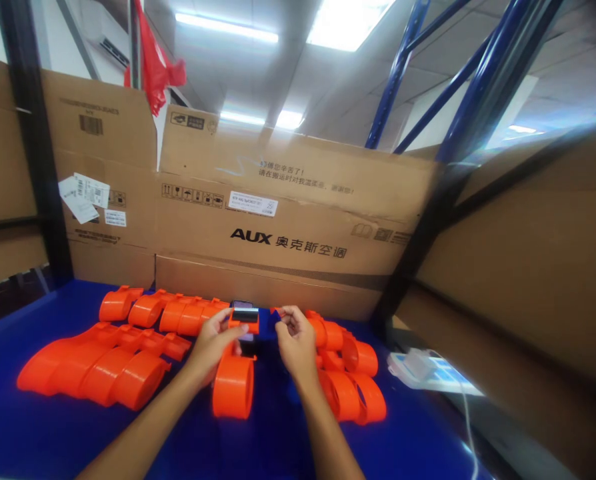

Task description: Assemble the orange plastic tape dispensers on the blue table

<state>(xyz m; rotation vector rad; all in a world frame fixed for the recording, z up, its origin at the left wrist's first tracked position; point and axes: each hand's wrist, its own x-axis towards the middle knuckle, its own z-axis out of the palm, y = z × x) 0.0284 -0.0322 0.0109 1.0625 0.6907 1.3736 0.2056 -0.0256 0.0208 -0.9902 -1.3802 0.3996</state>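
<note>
My left hand (217, 347) is closed on an orange plastic part with a dark, silver-edged strip (246, 315) across its top. Directly below it is an orange ring-shaped part (233, 388); whether the two are one piece I cannot tell. To the right, my right hand (296, 337) has its fingers curled together in a pinch. A small orange tip (275, 311) shows at those fingertips, but its kind is unclear. A dark item (248, 345) sits partly hidden between the hands.
Rows of orange ring parts (123, 377) lie on the blue table surface (178, 440) at left. More orange rings (361, 357) lie at right. A cardboard wall (278, 220) stands behind, beside a dark metal post (413, 247). A white power strip (433, 372) with a cable is at the right.
</note>
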